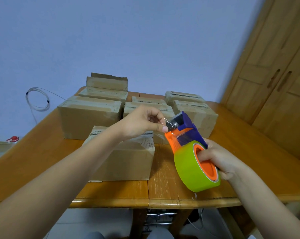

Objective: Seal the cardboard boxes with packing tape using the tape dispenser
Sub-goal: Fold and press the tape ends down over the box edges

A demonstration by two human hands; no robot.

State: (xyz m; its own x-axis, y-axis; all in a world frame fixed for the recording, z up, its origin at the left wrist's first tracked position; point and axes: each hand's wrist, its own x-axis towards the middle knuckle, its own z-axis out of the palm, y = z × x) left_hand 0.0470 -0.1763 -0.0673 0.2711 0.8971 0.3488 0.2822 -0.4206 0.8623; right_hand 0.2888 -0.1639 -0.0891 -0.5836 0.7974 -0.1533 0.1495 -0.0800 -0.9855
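While the tape dispenser (188, 123) is gripped by the right hand (216, 159) and its tape end (163, 122) pinched by the left hand (142, 123), the nearest box (128, 161) is judged unsealed

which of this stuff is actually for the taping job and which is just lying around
For the job:
- tape dispenser with its green tape roll, gripped by the right hand
- tape end, pinched by the left hand
- nearest cardboard box and the boxes behind it

Just about:
- coiled cable by the wall
- red-capped bottle
- wooden cupboard
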